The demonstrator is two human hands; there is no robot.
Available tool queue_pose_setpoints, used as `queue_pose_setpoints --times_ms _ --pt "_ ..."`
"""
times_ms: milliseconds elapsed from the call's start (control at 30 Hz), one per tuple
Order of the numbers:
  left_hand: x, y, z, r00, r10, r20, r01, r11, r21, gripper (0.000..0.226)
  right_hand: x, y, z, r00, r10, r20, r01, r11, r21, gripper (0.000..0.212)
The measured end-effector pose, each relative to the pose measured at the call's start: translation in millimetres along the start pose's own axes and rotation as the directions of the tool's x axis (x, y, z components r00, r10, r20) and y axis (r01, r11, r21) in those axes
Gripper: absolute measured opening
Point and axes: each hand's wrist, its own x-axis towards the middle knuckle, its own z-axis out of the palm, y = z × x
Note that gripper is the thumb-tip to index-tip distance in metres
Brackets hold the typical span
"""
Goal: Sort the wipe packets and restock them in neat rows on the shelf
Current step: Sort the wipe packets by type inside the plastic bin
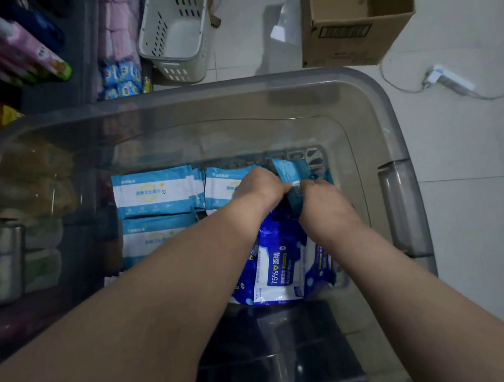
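While both bare forearms reach down into the translucent grey plastic bin (pixel 286 80), I see the left hand (pixel 258 187) and the right hand (pixel 324 197) knuckle to knuckle near its far wall, each curled round a teal packet (pixel 292 171). That packet stands on edge between them, tilted, its crinkly film catching a little light and a small label showing near the thumbs. The fingertips are hidden under the backs of the hands. Below the wrists lies a dark blue packet (pixel 280 264), glossy and soft-sided, flat on the bin floor with a white panel printed "75%". To its left, flat rectangular pale blue and white packets (pixel 155 192) lie side by side in a rough row, with another of the same kind (pixel 151 236) just nearer me. The bin has rounded corners, a thick rolled rim and moulded handle recesses on its sides. Left of it, the dark shelf (pixel 87 36) holds pink soft packs and small blue sachets. On the smooth pale tiled floor (pixel 464 149) beyond stand a white slotted plastic basket (pixel 174 29) and an open brown cardboard box (pixel 353 25), with a white power strip (pixel 449 80) and its cord well off to the right.
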Motion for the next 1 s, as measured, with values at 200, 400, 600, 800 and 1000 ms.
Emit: queue_pose_setpoints --times_ms 200,400,600,800,1000 --pt "-30 3 -42 0.952 0.289 -0.096 -0.293 0.956 -0.025 0.017 -6 -7 -3 1.0 -0.022 -0.017 0.023 0.994 0.107 0.037" --pt "-53 -21 -111 0.75 0.658 0.068 -0.559 0.575 0.598 0.006 -9 -26 -12 0.999 -0.038 0.003 0.038 0.999 0.028 0.045" --pt "-35 -68 -77 0.851 0.332 0.407 -0.493 0.236 0.838 0.039 -3 -29 4 0.991 -0.063 0.114 0.072 0.994 -0.08 0.043" --pt "-40 -70 -87 0.84 0.451 0.301 -0.476 0.348 0.808 0.048 -7 -24 13 0.987 -0.034 0.159 0.05 0.994 -0.1 0.041" --pt "-36 -66 -98 0.885 0.399 0.239 -0.42 0.465 0.779 0.041 -9 -24 9 0.99 -0.066 0.121 0.085 0.984 -0.159 0.04"
